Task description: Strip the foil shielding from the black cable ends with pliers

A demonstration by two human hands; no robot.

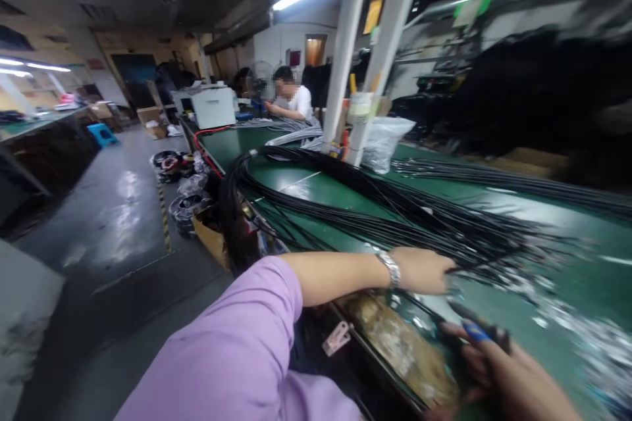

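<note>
My left hand (424, 270), with a metal-band watch (391, 268) at the wrist, reaches over the bench edge. Its fingers are closed at the near end of a bundle of black cables (355, 217) and appear to grip a cable, though motion smears the fingertips. Lower right, my right hand (498, 362) has its fingers wrapped around a dark-handled tool (469, 312) whose kind is too blurred to make out. Something blue is wrapped around one of its fingers. Small clear and silvery pieces (538, 302) lie scattered beside both hands.
The green bench (557, 217) carries more black cables (494, 181), a plastic bag (385, 141) and grey cables (296, 135). White posts (348, 46) rise from it. A brown packet (405, 342) and a pink clip (337, 338) are at the near edge. Another person (299, 99) sits farther back.
</note>
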